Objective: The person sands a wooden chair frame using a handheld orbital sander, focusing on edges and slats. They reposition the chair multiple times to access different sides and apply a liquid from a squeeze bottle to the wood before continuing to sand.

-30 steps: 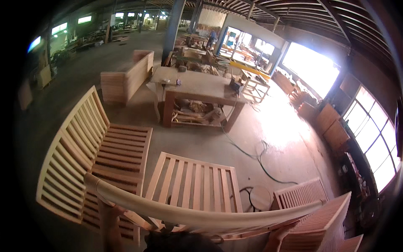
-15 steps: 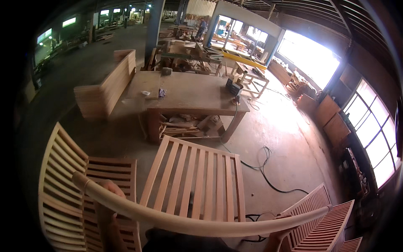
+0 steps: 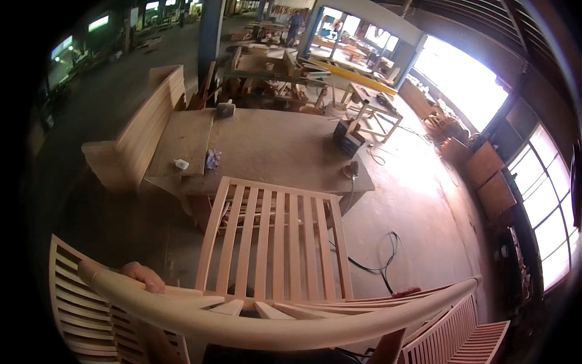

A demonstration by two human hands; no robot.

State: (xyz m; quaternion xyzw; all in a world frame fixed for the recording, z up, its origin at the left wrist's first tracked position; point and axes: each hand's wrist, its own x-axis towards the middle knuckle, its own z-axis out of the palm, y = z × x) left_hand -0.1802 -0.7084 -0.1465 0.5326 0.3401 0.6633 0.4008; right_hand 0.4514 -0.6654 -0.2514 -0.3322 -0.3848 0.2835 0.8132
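Close in front of me is a pale wooden slatted chair [image 3: 254, 329], its thick curved top rail running across the lower view. Beyond that rail the flat slatted seat [image 3: 277, 242] points away from me and overlaps the near side of a workbench [image 3: 273, 142]. My left hand [image 3: 144, 276] grips behind the rail's left part, fingers curled over. Toward the rail's right end, only the fingertips of my right hand [image 3: 405, 293] show, hooked around the upper back; its palm is hidden. The chair's legs are out of sight.
More slatted chairs stand at lower left [image 3: 79, 309] and lower right [image 3: 458, 333]. A stack of boards [image 3: 136, 142] is left of the bench. On the bench are a dark box [image 3: 348, 138], a crumpled cloth [image 3: 213, 159] and a sander-like tool [image 3: 350, 170]. A hose [image 3: 388, 261] lies on the floor.
The workbench is nearer, and the chair's seat now overlaps it. The top rail has tipped, so the back slats show behind it. Both hands keep their hold.
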